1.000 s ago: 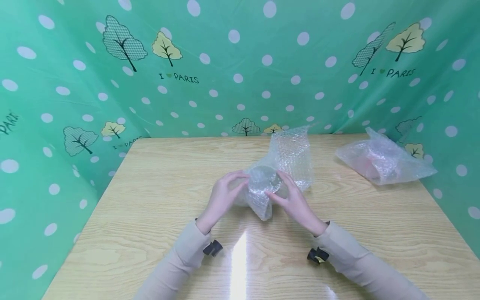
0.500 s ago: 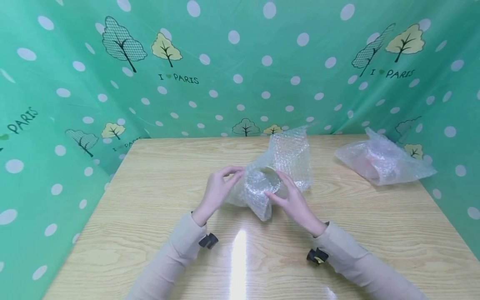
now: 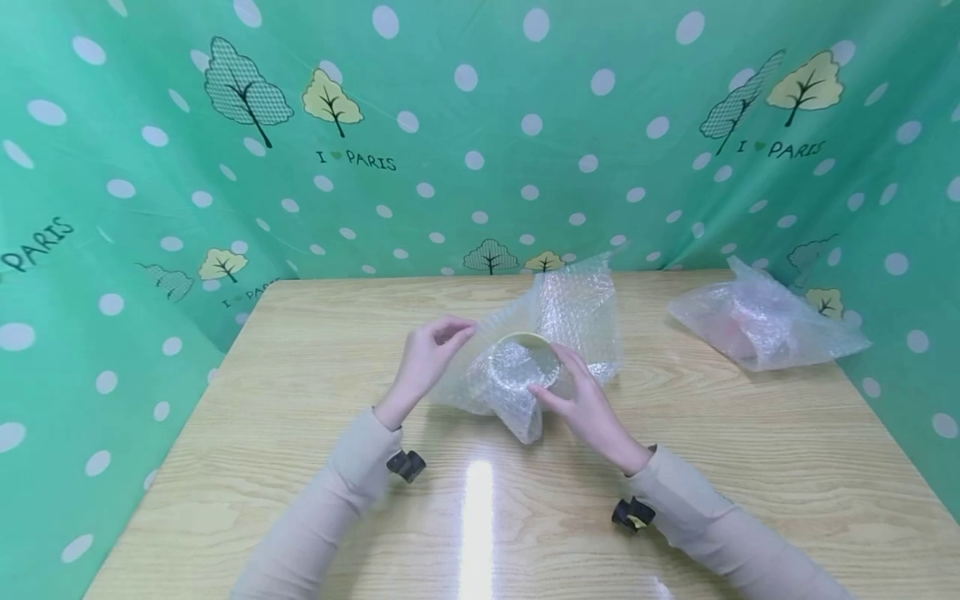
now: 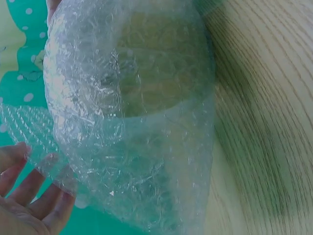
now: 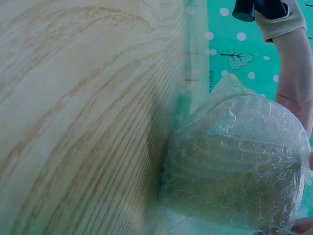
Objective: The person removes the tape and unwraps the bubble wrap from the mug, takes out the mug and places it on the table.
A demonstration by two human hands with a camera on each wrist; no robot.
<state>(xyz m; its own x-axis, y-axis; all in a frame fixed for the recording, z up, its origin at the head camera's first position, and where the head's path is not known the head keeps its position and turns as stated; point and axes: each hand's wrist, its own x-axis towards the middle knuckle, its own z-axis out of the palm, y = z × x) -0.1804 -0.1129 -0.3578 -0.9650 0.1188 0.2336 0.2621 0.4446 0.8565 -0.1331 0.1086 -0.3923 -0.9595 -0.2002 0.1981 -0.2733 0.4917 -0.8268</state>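
Observation:
A round pale-yellow container [image 3: 534,341] stands on the wooden table [image 3: 315,333], with a sheet of bubble wrap [image 3: 577,308] bunched around and inside it. My left hand [image 3: 457,333] pinches the wrap's left edge and holds it out from the rim. My right hand [image 3: 557,377] grips the wrapped container on its right side, thumb low and fingers against the wall. In the left wrist view the bubble wrap [image 4: 132,147] fills the frame, and the left hand's fingers [image 4: 29,196] lie at its lower edge. The right wrist view shows the wrapped container [image 5: 234,171] close up.
A second crumpled clear plastic bundle [image 3: 765,321] with something pinkish inside lies at the back right of the table. Green polka-dot cloth [image 3: 480,142] walls in the table at the back and both sides.
My left hand has moved up and to the left, drawing the wrap's edge off the container so its yellow rim shows. The right hand has stayed in place.

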